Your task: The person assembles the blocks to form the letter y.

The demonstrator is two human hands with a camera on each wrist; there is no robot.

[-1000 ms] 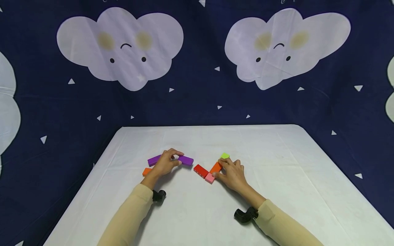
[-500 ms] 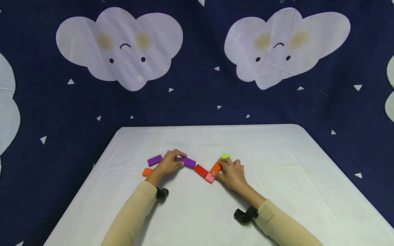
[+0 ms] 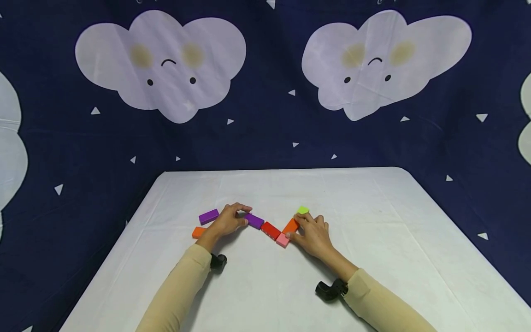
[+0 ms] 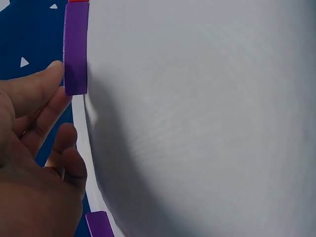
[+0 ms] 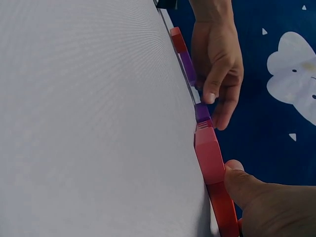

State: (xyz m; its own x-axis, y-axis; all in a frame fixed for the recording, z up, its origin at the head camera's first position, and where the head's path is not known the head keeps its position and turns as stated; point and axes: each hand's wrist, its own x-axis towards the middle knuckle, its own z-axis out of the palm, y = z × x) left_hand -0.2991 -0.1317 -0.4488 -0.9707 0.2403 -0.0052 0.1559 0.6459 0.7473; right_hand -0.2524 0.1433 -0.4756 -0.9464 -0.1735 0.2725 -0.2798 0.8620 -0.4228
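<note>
A line of wooden-looking blocks lies bent in a V on the white table. My left hand [image 3: 229, 220] pinches the left end of a purple block [image 3: 255, 221] between thumb and index finger. That block's other end meets a red block [image 3: 271, 231] with pale marks on its side. A pink block [image 3: 283, 240] sits at the V's bottom corner, and an orange block [image 3: 291, 226] runs up from it to a lime green block [image 3: 303, 210]. My right hand [image 3: 314, 234] holds the orange and pink pieces, its thumb against the pink block [image 5: 210, 155] in the right wrist view.
Left of the line, a second purple block [image 3: 209, 216] lies apart. Near it is another orange block [image 3: 198, 232], partly behind the left wrist. Black wrist cameras [image 3: 331, 291] hang below both sleeves. A dark blue cloth [image 3: 265, 138] with clouds stands behind the white table [image 3: 265, 286].
My left hand has moved right, bringing the purple block from a gap to contact with the red block's end and tilting it in line. My right hand has stayed still.
</note>
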